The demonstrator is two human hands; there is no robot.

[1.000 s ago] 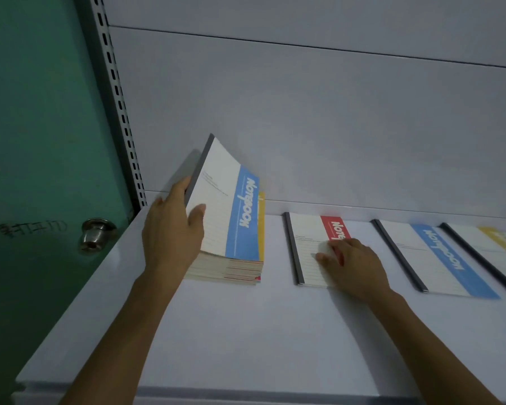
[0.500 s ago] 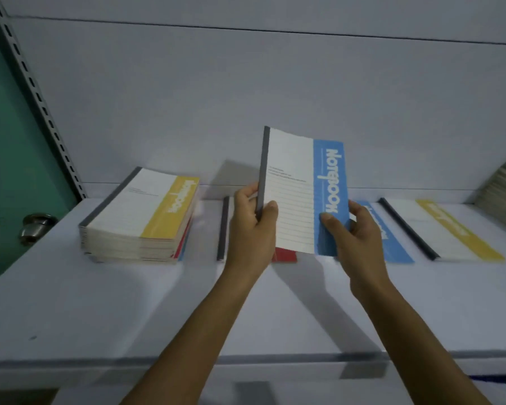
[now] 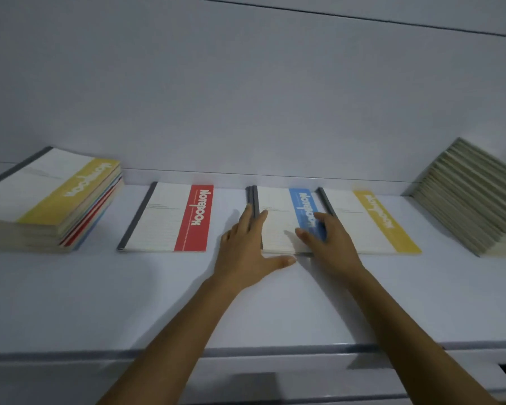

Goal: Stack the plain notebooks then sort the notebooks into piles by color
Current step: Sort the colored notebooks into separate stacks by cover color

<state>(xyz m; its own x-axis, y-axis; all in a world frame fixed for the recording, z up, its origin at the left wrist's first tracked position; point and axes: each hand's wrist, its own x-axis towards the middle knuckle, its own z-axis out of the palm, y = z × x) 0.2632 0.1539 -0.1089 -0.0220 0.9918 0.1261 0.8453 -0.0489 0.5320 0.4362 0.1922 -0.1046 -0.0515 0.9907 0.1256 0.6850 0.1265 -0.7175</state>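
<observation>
Head view: left hand (image 3: 246,249) and right hand (image 3: 332,245) rest flat, fingers (image 3: 248,219) straight, against the blue notebook (image 3: 278,226).

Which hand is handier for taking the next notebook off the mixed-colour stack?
Probably the left hand: it rests at the blue notebook's spine, nearer the mixed-colour stack; the right hand lies on its blue band.

At centre frame, the left hand (image 3: 246,247) lies flat against the spine of the blue-banded notebook (image 3: 278,223), and the right hand (image 3: 330,244) rests on its cover. 2 grey spines show there. A red-banded notebook (image 3: 173,220) lies left of it and a yellow-banded notebook (image 3: 362,226) right. A mixed stack (image 3: 50,206) sits far left, and plain notebooks (image 3: 473,197) far right.
</observation>
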